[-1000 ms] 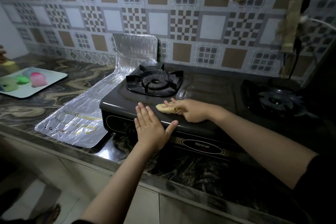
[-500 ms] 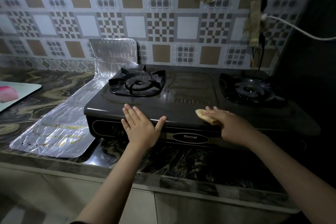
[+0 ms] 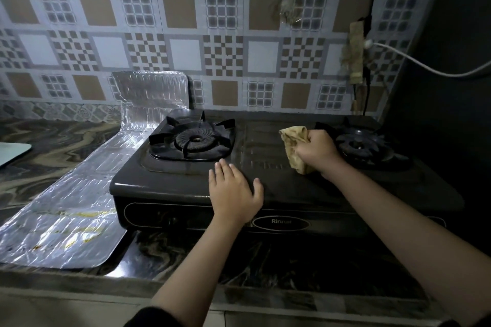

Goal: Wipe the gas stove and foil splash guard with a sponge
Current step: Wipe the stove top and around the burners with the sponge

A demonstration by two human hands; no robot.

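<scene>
A black two-burner gas stove (image 3: 170, 183) stands on the marbled counter. My right hand (image 3: 317, 150) grips a yellowish sponge (image 3: 293, 142) and presses it on the stove's middle panel, just left of the right burner (image 3: 361, 145). My left hand (image 3: 233, 191) lies flat with fingers apart on the stove's front edge, below the left burner (image 3: 192, 139). The silver foil splash guard (image 3: 79, 210) lies flat on the counter left of the stove, with its far panel propped against the tiled wall. Yellow stains streak its near part.
A pale tray corner (image 3: 12, 152) shows at the left edge. A white cable (image 3: 425, 66) runs from a taped wall socket (image 3: 356, 53) at the right. A dark wall closes the right side. The counter's front edge (image 3: 106, 289) runs below the stove.
My right hand has carried the sponge from the stove's front edge back onto the middle panel near the right burner. The left hand stays on the front edge. The view shifted right.
</scene>
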